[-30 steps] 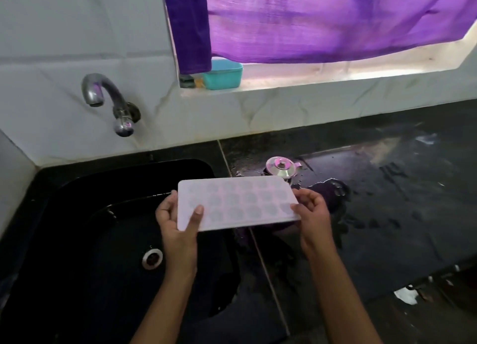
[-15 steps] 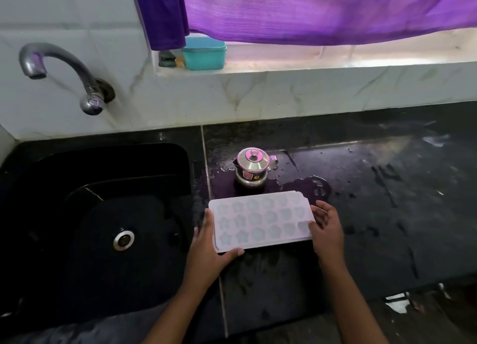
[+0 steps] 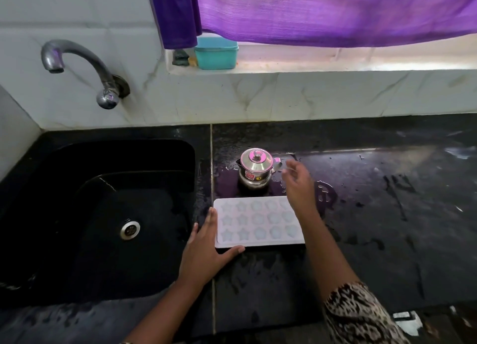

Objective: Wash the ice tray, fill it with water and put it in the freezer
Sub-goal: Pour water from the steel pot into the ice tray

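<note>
Ice tray: the pale translucent plastic ice tray with star and flower moulds (image 3: 259,222) is lying flat on the wet black stone bench (image 3: 387,214), centre of the frame, just right of the sink edge, probably so its cells stay level for filling.
Left hand: the left hand (image 3: 206,248) is resting flat at the tray's lower-left corner, fingers (image 3: 212,216) spread along its short side and thumb along the near edge, touching rather than clamping; it is likely steadying the tray.
Right hand: the right hand (image 3: 296,181) is hovering above the tray's upper-right corner, fingers loosely apart and holding nothing, beside the small lidded steel pot (image 3: 255,169) just behind the tray.
Likely step: reaching for the pot's handle, I would guess, to pour water.
Sink: the black sink (image 3: 64,214) at left is sitting empty; the curved metal tap (image 3: 77,64), upper left, is showing no stream.
Risk: the bench is wet, so the tray could slide.
</note>
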`<action>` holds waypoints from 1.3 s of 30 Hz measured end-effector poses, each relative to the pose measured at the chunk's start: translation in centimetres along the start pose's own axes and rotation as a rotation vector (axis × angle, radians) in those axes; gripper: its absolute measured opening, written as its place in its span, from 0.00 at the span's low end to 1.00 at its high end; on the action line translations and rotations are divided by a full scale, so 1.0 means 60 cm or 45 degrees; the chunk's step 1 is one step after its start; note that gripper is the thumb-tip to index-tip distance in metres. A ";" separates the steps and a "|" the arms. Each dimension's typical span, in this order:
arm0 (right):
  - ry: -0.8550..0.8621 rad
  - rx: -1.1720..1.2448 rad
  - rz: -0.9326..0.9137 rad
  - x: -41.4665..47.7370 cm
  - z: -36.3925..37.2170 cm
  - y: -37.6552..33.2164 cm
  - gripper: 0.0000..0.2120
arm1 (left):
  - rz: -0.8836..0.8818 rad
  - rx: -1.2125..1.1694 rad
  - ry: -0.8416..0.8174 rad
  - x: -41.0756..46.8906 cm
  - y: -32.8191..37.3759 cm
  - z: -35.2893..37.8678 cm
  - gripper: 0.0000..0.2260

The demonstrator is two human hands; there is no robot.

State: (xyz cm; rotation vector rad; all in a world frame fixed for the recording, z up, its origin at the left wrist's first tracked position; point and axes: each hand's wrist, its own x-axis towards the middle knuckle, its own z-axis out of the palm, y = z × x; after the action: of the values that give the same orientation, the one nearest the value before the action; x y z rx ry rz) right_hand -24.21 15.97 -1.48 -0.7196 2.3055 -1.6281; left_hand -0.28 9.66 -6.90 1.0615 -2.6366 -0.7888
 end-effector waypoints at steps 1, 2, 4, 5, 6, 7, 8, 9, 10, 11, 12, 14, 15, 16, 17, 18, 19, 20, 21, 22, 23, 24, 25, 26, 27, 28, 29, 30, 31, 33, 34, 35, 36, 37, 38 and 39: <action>-0.024 0.022 0.009 0.017 0.010 -0.004 0.13 | 0.001 0.007 0.002 0.000 0.000 0.000 0.55; -0.051 0.025 0.026 0.032 0.019 -0.005 0.13 | -0.001 0.013 0.010 0.000 0.002 0.000 0.54; -0.121 0.003 0.077 0.051 0.032 -0.007 0.12 | -0.005 0.030 0.026 0.000 0.003 0.001 0.53; -0.149 -0.031 0.090 0.058 0.036 -0.004 0.12 | -0.002 0.040 0.031 0.001 0.004 0.003 0.53; -0.159 -0.061 0.089 0.062 0.039 0.000 0.14 | 0.001 0.047 0.033 0.002 0.003 0.004 0.52; -0.156 -0.059 0.085 0.064 0.041 0.004 0.16 | 0.001 0.051 0.034 0.003 0.002 0.006 0.52; -0.156 -0.012 0.078 0.066 0.042 0.009 0.18 | 0.000 0.051 0.037 0.003 0.001 0.007 0.52; -0.172 0.078 0.079 0.065 0.043 0.014 0.20 | 0.001 0.053 0.042 0.004 0.000 0.008 0.52; -0.207 0.199 0.094 0.063 0.043 0.018 0.20 | 0.004 0.058 0.049 0.004 0.000 0.007 0.52; -0.250 0.324 0.125 0.060 0.044 0.022 0.18 | 0.006 0.067 0.049 0.004 0.000 0.008 0.52; -0.286 0.431 0.156 0.058 0.046 0.025 0.17 | 0.008 0.075 0.051 0.004 0.000 0.008 0.51; -0.304 0.558 0.201 0.056 0.052 0.025 0.17 | 0.005 0.073 0.060 0.004 0.001 0.008 0.51; -0.280 0.620 0.225 0.056 0.058 0.020 0.18 | 0.008 0.076 0.065 0.004 0.001 0.008 0.51; -0.240 0.699 0.260 0.058 0.063 0.014 0.18 | 0.014 0.079 0.068 0.004 0.002 0.007 0.52; -0.196 0.781 0.300 0.059 0.069 0.009 0.19 | 0.015 0.079 0.070 0.005 0.002 0.007 0.52; -0.156 0.861 0.333 0.059 0.073 0.003 0.18 | 0.014 0.070 0.073 0.005 0.002 0.006 0.52; -0.126 0.933 0.357 0.057 0.076 0.000 0.18 | 0.011 0.056 0.075 0.004 0.003 0.006 0.52; -0.095 1.000 0.368 0.055 0.078 -0.002 0.18 | 0.012 0.044 0.077 0.004 0.003 0.004 0.52; -0.067 1.061 0.374 0.052 0.077 -0.002 0.18 | 0.014 0.035 0.078 0.004 0.004 0.004 0.51; -0.042 1.109 0.381 0.049 0.076 -0.003 0.18 | 0.014 0.030 0.076 0.004 0.003 0.003 0.51; -0.019 1.146 0.381 0.047 0.074 -0.005 0.18 | 0.015 0.021 0.073 0.005 0.003 0.003 0.50; 0.002 1.169 0.374 0.044 0.071 -0.007 0.17 | 0.016 0.006 0.070 0.005 0.002 0.003 0.49; 0.022 1.191 0.358 0.041 0.066 -0.012 0.17 | 0.017 -0.012 0.071 0.005 0.001 0.004 0.49; 0.036 1.213 0.330 0.039 0.059 -0.017 0.17 | 0.019 -0.029 0.073 0.005 0.000 0.004 0.48; 0.041 1.241 0.305 0.037 0.052 -0.023 0.18 | 0.021 -0.046 0.073 0.005 -0.001 0.003 0.48; 0.039 1.258 0.282 0.034 0.044 -0.028 0.20 | 0.025 -0.063 0.071 0.005 -0.003 0.002 0.48; 0.026 1.262 0.263 0.029 0.035 -0.036 0.23 | 0.029 -0.081 0.072 0.005 -0.004 0.002 0.48; 0.013 1.249 0.244 0.024 0.027 -0.041 0.24 | 0.030 -0.095 0.077 0.004 -0.004 0.002 0.48; 0.007 1.233 0.228 0.018 0.020 -0.047 0.25 | 0.032 -0.104 0.085 0.006 -0.005 0.002 0.48; 0.010 1.180 0.205 0.003 0.008 -0.055 0.25 | 0.035 -0.109 0.082 0.007 -0.007 0.003 0.48; 0.012 1.154 0.195 -0.003 0.005 -0.056 0.25 | 0.034 -0.108 0.077 0.007 -0.008 0.003 0.49; 0.013 1.133 0.190 -0.010 0.001 -0.058 0.25 | 0.031 -0.102 0.072 0.007 -0.009 0.003 0.49; 0.014 1.122 0.191 -0.016 -0.002 -0.056 0.24 | 0.030 -0.087 0.067 0.008 -0.009 0.003 0.49; 0.019 1.110 0.200 -0.023 -0.003 -0.056 0.24 | 0.026 -0.068 0.065 0.008 -0.009 0.003 0.50; 0.031 1.100 0.208 -0.029 -0.003 -0.054 0.24 | 0.021 -0.043 0.062 0.009 -0.011 0.003 0.50; 0.039 1.094 0.216 -0.035 -0.002 -0.054 0.23 | 0.017 -0.019 0.056 0.010 -0.012 0.004 0.50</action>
State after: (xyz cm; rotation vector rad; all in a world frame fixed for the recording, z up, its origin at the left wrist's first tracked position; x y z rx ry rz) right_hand -21.62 16.28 1.38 -0.2789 1.3770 -2.2559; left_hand -0.38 8.91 -7.49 1.0445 -2.5944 -0.7728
